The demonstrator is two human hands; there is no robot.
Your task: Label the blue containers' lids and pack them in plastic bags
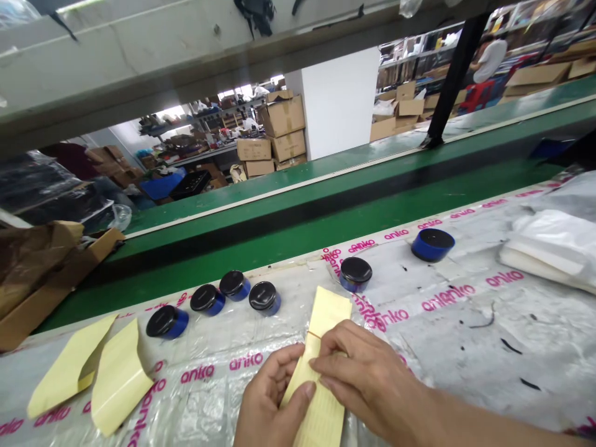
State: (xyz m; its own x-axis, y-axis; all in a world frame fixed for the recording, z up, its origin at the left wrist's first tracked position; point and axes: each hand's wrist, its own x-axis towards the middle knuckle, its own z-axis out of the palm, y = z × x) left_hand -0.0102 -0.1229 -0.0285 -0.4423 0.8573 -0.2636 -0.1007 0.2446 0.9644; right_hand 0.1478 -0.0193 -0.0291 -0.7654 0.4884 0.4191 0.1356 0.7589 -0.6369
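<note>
Step in hand: I judge this as handling a banded stack (321, 366) of yellow slips; both hands are on it at the near edge of the desk (465, 323).
Left hand (272, 397): grasping the stack from the left, thumb pressed on its face, fingers curled behind it.
Right hand (367, 379): grasping the stack from the right, fingertips pinching its face just below the band (314, 335).
Stack position: held just above the desk, low centre of view, upper end pointing away from me toward the jars.
Stack appearance: pale yellow, long and narrow, faint printed lines on its face; a thin band crosses it in the upper half. I cannot count the slips.
Next move, my judgement: separating one slip calls for a light thumb slide while the other hand steadies the stack; the band limits how far a slip can fan.
Jars: four blue jars (207, 299) with black lids in a row left of the stack, one jar (355, 273) just beyond its top, one larger (433, 243) farther right.
Loose slips (93, 372): two yellow pieces lying flat at left, well apart from the hands.
Desk cover: clear film with pink tape, ink marks at right.
Bags (554, 245): white plastic, far right.
</note>
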